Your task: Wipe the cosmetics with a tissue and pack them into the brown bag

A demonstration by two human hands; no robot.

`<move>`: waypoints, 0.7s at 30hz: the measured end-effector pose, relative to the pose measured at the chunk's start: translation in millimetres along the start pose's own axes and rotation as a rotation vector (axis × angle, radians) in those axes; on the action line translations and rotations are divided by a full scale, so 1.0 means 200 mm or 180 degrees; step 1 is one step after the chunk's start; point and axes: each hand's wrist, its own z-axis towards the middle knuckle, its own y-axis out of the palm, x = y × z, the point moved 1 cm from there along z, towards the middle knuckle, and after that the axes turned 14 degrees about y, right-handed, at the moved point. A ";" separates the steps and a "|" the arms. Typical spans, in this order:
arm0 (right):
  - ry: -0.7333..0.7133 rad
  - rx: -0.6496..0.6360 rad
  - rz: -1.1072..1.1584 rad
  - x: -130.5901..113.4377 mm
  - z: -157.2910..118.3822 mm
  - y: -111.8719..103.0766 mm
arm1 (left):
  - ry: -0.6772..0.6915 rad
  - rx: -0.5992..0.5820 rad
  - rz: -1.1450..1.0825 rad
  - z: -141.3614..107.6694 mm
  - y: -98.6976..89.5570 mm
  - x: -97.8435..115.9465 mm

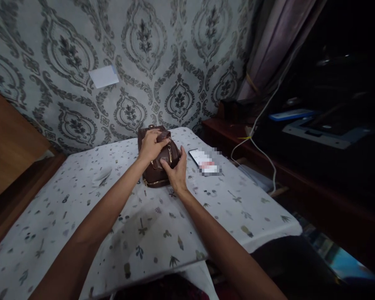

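A small brown leather-look bag [158,177] with gold-coloured zips stands on a patterned white cloth. My left hand [152,146] lies over its upper part, fingers curled and thumb pressed near the top of a zip. What exactly the left fingertips pinch is hidden. Against the bag's right side is my right hand [177,170], its thumb on the front and its fingers along the edge, gripping it. To the right of that hand lies a phone [200,157] with a lit screen, partly blurred out.
The cloth-covered table [150,233] meets a wall with grey damask paper, where a white card [104,76] is fixed. A wooden panel [15,141] borders the left. On the right are a dark shelf, a white cable [264,110] and a curtain [273,41].
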 end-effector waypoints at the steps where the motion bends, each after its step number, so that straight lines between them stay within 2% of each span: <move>1: 0.0009 0.0007 0.0009 0.00 0.00 0.00 | 0.0031 -0.0052 -0.0016 0.00 0.00 0.01; 5: 0.0024 -0.0012 0.0043 0.00 0.00 0.00 | 0.0085 -0.0326 -0.0063 -0.01 -0.01 0.04; 9: 0.0035 -0.0044 0.0049 0.00 0.00 0.00 | 0.0093 -0.0416 -0.0025 -0.02 -0.04 0.07; 14: 0.0010 -0.0030 0.0046 0.00 0.00 0.00 | 0.0404 -0.0457 0.0083 -0.05 -0.16 0.07; 18: -0.0043 -0.0040 0.0001 0.00 0.01 0.00 | 0.0218 -0.0356 0.0383 -0.11 -0.26 0.03; 21: -0.0067 -0.0043 -0.0014 0.00 0.01 -0.01 | 0.0119 -0.0371 0.0424 -0.15 -0.29 0.01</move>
